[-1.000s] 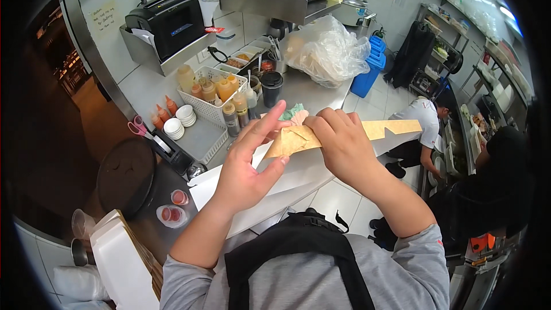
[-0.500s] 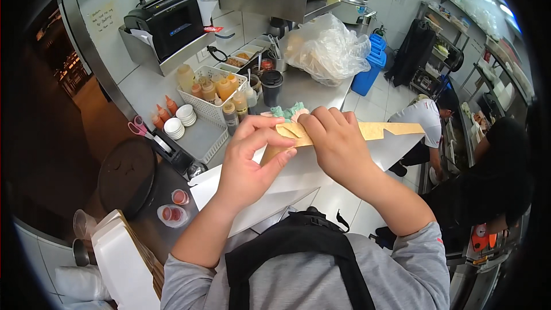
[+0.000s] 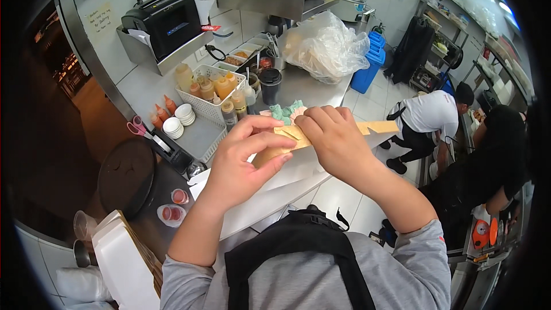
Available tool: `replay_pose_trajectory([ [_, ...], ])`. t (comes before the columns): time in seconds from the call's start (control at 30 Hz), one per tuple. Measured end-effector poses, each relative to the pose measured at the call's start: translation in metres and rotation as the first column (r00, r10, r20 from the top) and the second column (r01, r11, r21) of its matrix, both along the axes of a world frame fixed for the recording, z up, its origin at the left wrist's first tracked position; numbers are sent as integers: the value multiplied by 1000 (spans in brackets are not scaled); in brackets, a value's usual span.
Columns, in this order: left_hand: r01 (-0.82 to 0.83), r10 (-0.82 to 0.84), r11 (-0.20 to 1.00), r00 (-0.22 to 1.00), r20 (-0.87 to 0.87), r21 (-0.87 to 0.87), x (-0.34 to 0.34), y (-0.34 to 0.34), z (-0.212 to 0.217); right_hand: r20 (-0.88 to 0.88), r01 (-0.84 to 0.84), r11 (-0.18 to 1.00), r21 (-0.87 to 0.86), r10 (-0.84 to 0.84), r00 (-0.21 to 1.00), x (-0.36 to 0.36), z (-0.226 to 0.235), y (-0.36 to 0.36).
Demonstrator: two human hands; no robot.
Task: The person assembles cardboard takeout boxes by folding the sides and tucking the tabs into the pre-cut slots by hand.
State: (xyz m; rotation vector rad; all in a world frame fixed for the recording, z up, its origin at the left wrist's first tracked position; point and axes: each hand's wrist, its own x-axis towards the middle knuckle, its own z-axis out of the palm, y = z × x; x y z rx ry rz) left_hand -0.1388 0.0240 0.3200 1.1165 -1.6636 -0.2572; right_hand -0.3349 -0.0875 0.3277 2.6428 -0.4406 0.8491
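Note:
A cardboard box point(image 3: 264, 201), white on one side and brown on the other, is tilted up in front of me, partly folded. My left hand point(image 3: 235, 155) pinches the near end of its brown folded edge point(image 3: 376, 127), thumb below and fingers above, close to a slot. Over the middle of that same edge my right hand point(image 3: 336, 140) is closed, its fingertips curled over the fold. My hands hide part of the box. Just beyond them a green and pink crumpled cloth point(image 3: 286, 113) rests on the counter.
A white basket of sauce bottles point(image 3: 209, 95), a black lidded cup point(image 3: 270, 86) and a large plastic bag point(image 3: 327, 46) stand behind. At left are a tape dispenser point(image 3: 178, 158), a round black tray point(image 3: 127, 175) and stacked boxes point(image 3: 117, 258). Two co-workers point(image 3: 430, 117) bend at right.
The box's far right end has shifted left, and its lower white panel has tilted. Both hands keep their hold with little movement. The co-worker in white has raised their upper body somewhat.

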Motion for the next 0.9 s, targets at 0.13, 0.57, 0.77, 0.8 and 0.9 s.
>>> replay_pose_trajectory([
  [0.13, -63, 63, 998, 998, 1, -5, -7, 2, -2, -26, 12, 999, 36, -11, 1000, 2, -2, 4],
  [0.57, -53, 48, 995, 996, -70, -80, 1, 6, -3, -85, -45, 955, 293, 72, 994, -7, 16, 10],
  [0.77, -206, 333, 897, 897, 291, -391, 5, 9, 13, -143, -34, 986, 162, 58, 988, -6, 22, 17],
  [0.8, -222, 373, 878, 873, 314, -425, 5, 10, 15, -157, -35, 987, 156, 59, 986, -6, 23, 19],
  [0.9, -232, 375, 880, 876, 304, -415, 4, 12, 18, -175, -33, 991, 126, 56, 983, -3, 29, 26],
])
